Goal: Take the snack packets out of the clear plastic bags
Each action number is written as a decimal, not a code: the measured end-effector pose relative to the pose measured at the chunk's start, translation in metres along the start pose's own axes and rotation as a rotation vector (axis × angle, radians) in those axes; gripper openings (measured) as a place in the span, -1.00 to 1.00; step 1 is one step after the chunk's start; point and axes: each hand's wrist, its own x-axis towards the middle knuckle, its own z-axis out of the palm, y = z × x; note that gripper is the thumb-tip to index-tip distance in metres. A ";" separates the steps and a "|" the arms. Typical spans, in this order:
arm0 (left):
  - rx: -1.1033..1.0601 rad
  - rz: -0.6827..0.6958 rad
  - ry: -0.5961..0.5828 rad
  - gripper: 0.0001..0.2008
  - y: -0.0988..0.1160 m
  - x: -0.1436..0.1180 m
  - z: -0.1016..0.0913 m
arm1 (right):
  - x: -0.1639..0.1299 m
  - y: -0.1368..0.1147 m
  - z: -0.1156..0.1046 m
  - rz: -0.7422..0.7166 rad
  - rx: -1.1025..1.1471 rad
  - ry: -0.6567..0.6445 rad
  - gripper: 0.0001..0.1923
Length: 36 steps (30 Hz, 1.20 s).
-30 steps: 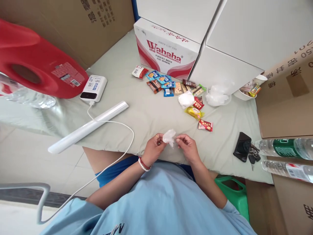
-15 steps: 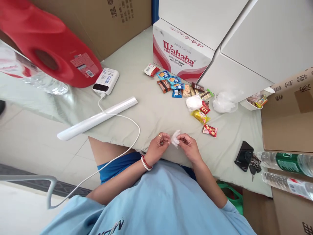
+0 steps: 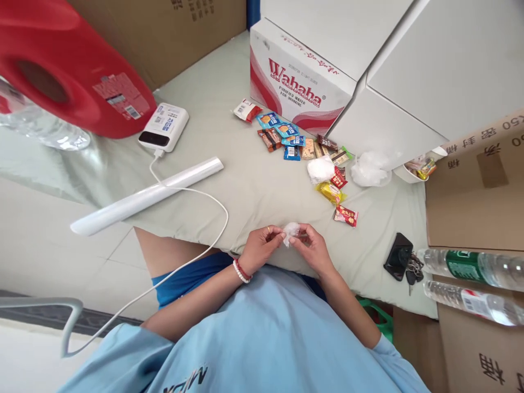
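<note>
Plastic film (image 3: 291, 230) thin, crinkled; cloth sheet (image 3: 254, 188) matt.

Wahaha carton (image 3: 301, 82): one, white and red, standing on pale green cloth (image 3: 254, 202). Close before the carton: assorted snack packets (image 3: 286, 130), blue, brown, red and yellow; one white bundle (image 3: 321, 170) among them. Farther out before the carton: left hand (image 3: 261, 250) and right hand (image 3: 314, 251), one translucent plastic wad (image 3: 291, 232) pinched between their fingertips. Left of the carton: white power bank (image 3: 168, 123), cabled; red jug (image 3: 90, 49), beyond it. Right of the carton: crumpled clear bag (image 3: 370, 170); white bowl (image 3: 405, 176) holding wrapped pieces. Forward right of the carton: black phone (image 3: 398, 256), keys (image 3: 414, 267) beside it.
</note>
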 end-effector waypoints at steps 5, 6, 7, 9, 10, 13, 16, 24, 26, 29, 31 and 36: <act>-0.081 -0.016 0.035 -0.62 -0.003 0.003 -0.010 | 0.009 -0.007 -0.007 0.074 0.104 0.122 -0.71; -0.085 -0.025 0.034 -0.61 -0.003 0.004 -0.015 | 0.010 -0.007 -0.007 0.090 0.164 0.124 -0.70; -0.085 -0.035 0.029 -0.60 -0.003 0.004 -0.020 | 0.010 -0.007 -0.007 0.113 0.230 0.113 -0.69; -0.077 -0.050 0.039 -0.59 -0.003 0.004 -0.030 | 0.007 -0.006 -0.005 0.178 0.374 0.083 -0.66; -0.076 -0.048 0.064 -0.60 -0.002 0.003 -0.034 | 0.006 -0.005 -0.004 0.210 0.439 0.077 -0.64; -0.081 0.029 0.156 -0.62 -0.001 0.002 -0.038 | 0.000 -0.004 0.001 0.262 0.538 0.086 -0.61; -0.073 0.144 0.097 -0.42 -0.001 0.002 -0.032 | -0.004 -0.005 0.000 0.258 0.505 0.073 -0.61; -0.072 0.050 0.195 -0.71 -0.004 0.011 -0.031 | -0.003 -0.015 -0.031 0.094 0.150 0.169 -0.70; -0.069 0.085 0.242 -0.70 -0.001 0.013 -0.042 | -0.005 -0.012 -0.043 0.072 0.096 0.228 -0.70; -0.039 0.115 0.320 -0.67 0.004 0.015 -0.059 | -0.011 -0.003 -0.060 0.076 0.085 0.329 -0.68; -0.007 0.120 0.355 -0.67 0.006 0.015 -0.067 | -0.015 0.003 -0.071 0.093 0.090 0.382 -0.67; 0.049 0.103 0.348 -0.66 0.000 0.015 -0.073 | -0.023 0.003 -0.092 0.155 0.087 0.292 -0.67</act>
